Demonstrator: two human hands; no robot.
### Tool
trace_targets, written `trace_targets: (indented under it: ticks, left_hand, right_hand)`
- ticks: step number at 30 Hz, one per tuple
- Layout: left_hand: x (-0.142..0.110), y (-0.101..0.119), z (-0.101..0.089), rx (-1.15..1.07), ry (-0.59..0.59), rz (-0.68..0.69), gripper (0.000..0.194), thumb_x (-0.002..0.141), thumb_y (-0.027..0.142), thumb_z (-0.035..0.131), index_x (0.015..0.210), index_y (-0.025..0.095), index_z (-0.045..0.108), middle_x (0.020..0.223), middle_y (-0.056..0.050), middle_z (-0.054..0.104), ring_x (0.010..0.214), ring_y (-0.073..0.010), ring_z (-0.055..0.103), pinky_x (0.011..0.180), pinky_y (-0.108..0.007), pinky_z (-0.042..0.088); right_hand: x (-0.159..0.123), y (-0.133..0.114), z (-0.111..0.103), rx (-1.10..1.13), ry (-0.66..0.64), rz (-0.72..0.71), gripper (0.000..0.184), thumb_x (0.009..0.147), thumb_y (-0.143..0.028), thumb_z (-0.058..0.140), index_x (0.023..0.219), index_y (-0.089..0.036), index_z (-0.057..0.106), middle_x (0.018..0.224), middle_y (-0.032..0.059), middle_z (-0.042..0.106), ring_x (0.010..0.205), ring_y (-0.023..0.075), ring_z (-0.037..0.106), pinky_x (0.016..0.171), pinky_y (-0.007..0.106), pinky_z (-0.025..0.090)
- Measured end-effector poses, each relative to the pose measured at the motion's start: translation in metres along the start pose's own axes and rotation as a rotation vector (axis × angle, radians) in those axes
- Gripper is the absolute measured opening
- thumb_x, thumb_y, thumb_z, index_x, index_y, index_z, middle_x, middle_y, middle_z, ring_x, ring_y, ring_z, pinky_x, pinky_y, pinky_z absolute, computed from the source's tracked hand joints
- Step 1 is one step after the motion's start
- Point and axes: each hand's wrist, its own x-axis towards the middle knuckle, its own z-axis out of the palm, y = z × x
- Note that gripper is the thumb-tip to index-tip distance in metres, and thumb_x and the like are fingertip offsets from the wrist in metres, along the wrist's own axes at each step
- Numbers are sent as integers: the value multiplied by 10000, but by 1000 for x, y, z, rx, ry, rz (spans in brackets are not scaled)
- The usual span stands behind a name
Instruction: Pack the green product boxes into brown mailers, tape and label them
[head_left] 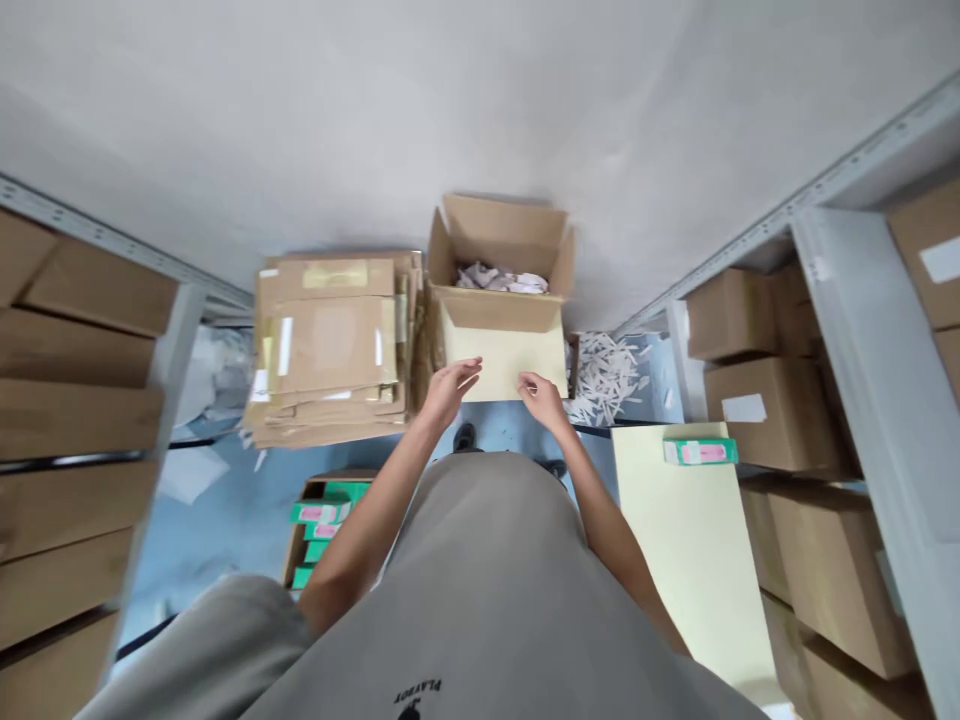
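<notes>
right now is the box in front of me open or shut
Open: the cardboard box has its flaps raised or hanging outward, and crumpled paper-like material shows inside.

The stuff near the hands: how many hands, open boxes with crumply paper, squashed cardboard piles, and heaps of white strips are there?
Left hand and right hand: 2
Open box with crumpled paper: 1
Flattened cardboard pile: 1
White strip heap: 1
Total: 5
</notes>
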Motion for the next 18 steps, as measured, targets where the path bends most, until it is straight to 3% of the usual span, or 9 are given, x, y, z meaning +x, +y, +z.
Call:
trace_targets:
  ticks: [5, 7, 9, 12, 15, 18]
  left_hand:
    - [17, 32, -149, 270, 355, 215, 256, 875, 414, 684, 1003, 196, 730, 1215, -156, 831, 1180, -279, 779, 1145, -502, 607]
    - [12, 41, -196, 387, 434, 279, 298, 930, 385, 661, 1108, 161, 742, 1268, -177, 805, 1235, -302, 745, 1222, -556, 556]
    - [1, 48, -233, 441, 480, 317, 331, 935, 344, 707, 1191, 138, 751, 1431, -200, 738, 1427, -339, 642, 1360, -585, 413]
    - [-12, 47, -267, 640, 496, 367, 398, 916, 315, 768, 1285, 166, 752, 1669, -197, 576, 1676, -387, 403, 1465, -583, 218]
    - [-17, 36, -282, 817, 452, 397, 454, 955, 337, 718, 1385, 190, 734, 1763, -196, 485, 1741, -410, 319, 1464, -617, 221]
    - [-16, 27, -286, 841, 430, 429, 519, 964, 337, 691, 1461, 189, 719, 1799, -198, 453, 1767, -412, 278, 1462, -618, 232]
  right_hand:
    - [52, -75, 122, -17, -273, -53, 243, 1047, -309, 716, 1230, -207, 841, 1252, 106, 881, 1163, 240, 844, 1091, 354, 634]
    - [67, -99, 164, -57, -314, -35, 256, 1054, -319, 719, 1248, -207, 843, 1265, 106, 879, 1182, 241, 837, 1083, 343, 630]
    - [76, -119, 197, -136, -319, 13, 218, 1039, -302, 737, 1196, -201, 850, 1233, 107, 883, 1172, 251, 834, 1070, 344, 624]
    - [79, -138, 225, -251, -345, 71, 142, 1029, -297, 743, 1003, -187, 829, 1092, 97, 887, 1051, 255, 832, 958, 323, 612]
    - [74, -148, 234, -299, -326, 112, 183, 1017, -317, 756, 886, -189, 765, 972, 71, 863, 916, 230, 801, 803, 279, 550]
    - [67, -160, 235, -310, -269, 131, 207, 1007, -347, 764, 870, -197, 729, 908, 45, 835, 837, 208, 759, 731, 262, 495]
